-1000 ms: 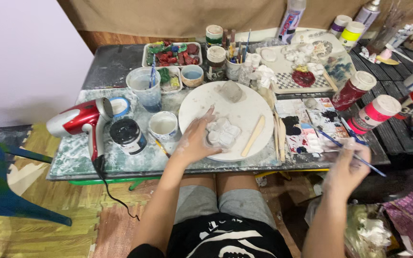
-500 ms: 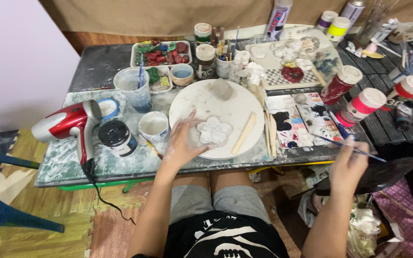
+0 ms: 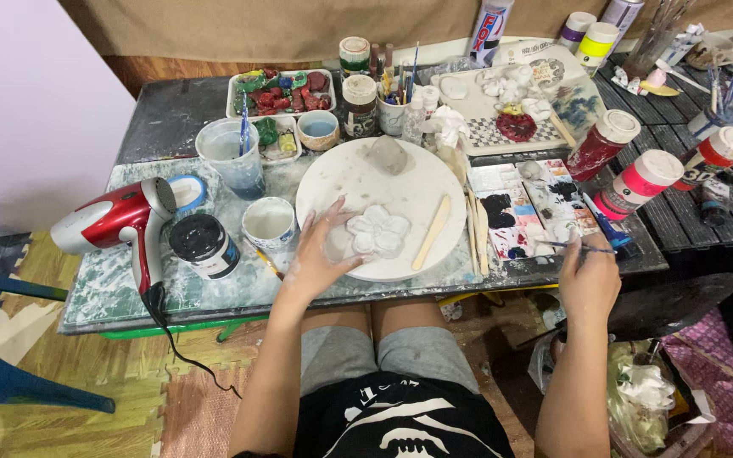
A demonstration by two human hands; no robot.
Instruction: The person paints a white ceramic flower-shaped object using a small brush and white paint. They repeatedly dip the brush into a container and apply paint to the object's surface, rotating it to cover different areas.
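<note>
Head view, 1 frame. Left hand (image 3: 320, 254): fingers spread apart, palm down on the round white board (image 3: 345, 182), fingertips touching the white flower-shaped clay piece (image 3: 377, 231) that lies on the board's near part. Right hand (image 3: 589, 276): fingers closed on a thin paintbrush (image 3: 572, 247), tip over the paint-smeared palette (image 3: 529, 203) just beside the board's right edge. Wooden modelling stick (image 3: 431, 243) lies on the board, right of the clay piece. Grey clay lump (image 3: 388, 154) at the board's far edge. Red hair dryer (image 3: 116, 220), black jar (image 3: 203, 246) and white cup (image 3: 268, 222) stand left of the board. 2 red-and-white paint bottles (image 3: 642, 181) lie to the right.
</note>
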